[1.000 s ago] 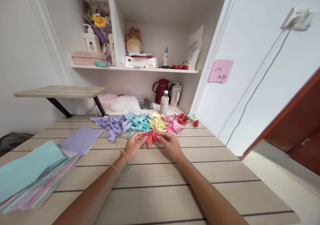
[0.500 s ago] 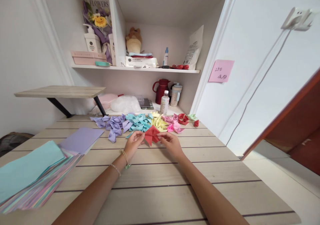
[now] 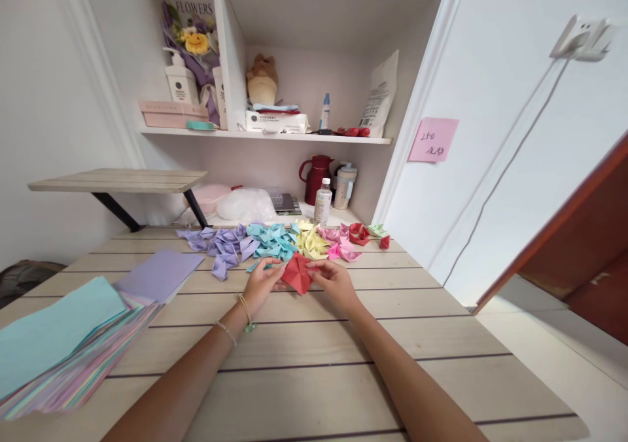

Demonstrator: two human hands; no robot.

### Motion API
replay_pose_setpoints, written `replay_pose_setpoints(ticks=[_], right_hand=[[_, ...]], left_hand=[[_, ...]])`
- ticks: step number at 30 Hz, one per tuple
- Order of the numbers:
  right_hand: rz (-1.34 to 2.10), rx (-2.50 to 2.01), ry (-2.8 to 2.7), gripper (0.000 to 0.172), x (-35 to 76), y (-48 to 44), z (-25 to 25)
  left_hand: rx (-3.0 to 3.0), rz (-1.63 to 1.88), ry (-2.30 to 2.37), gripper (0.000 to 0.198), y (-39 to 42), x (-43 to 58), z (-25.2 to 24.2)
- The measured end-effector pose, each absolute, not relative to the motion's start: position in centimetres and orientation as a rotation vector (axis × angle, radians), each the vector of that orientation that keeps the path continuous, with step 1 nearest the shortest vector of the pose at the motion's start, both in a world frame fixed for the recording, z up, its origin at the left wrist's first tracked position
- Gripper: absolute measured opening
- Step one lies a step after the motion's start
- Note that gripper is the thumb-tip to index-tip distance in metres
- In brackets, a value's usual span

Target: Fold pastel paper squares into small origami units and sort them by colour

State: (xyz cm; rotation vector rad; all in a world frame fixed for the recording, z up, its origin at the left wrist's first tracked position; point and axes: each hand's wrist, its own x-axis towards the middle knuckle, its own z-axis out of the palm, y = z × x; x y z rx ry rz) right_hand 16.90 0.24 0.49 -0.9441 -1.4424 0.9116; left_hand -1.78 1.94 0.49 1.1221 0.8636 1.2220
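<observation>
1. Head view: left hand [image 3: 261,285] and right hand [image 3: 334,282] pinch a red folded paper [image 3: 297,272] between them, low over the table [image 3: 304,344].
2. Just beyond lies a row of folded paper pieces [image 3: 275,240]; a paper stack [image 3: 73,344] sits near left.

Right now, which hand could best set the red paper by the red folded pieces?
Likely right: right hand pinches the red paper and lies nearer the red folded pieces than left hand.
</observation>
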Motion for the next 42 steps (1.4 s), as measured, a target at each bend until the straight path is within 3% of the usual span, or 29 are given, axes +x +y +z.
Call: replay_pose_setpoints(ticks=[5, 9, 15, 24, 29, 32, 42], right_hand=[[0.887, -1.0, -1.502, 0.041, 16.9, 0.2, 0.4], [0.748, -1.057, -1.534, 0.034, 17.1, 0.3, 0.4], [0.727, -1.078, -1.535, 0.032, 17.2, 0.2, 0.6], [0.987, -0.959, -1.439, 0.037, 17.1, -0.1, 1.1], [0.773, -1.049, -1.621, 0.031, 17.0, -0.3, 1.1], [0.63, -1.084, -1.735, 0.026, 16.9, -0.4, 1.1], [0.65, -1.12, -1.759, 0.029, 16.6, -1.0, 1.6]], left_hand=[[1.226, 1.241, 0.858, 0.039, 1.6, -1.4, 0.6], [1.25, 1.174, 0.853, 0.039, 1.2, -1.4, 1.0], [1.342, 1.112, 0.75, 0.057, 0.7, -1.3, 1.3], [1.444, 1.196, 0.781, 0.048, 0.8, -1.2, 1.2], [1.531, 1.242, 0.813, 0.028, 1.0, -1.2, 1.0], [1.481, 1.274, 0.862, 0.03, 1.1, -1.3, 0.9], [1.496, 1.314, 0.954, 0.026, 1.6, -1.7, 0.9]])
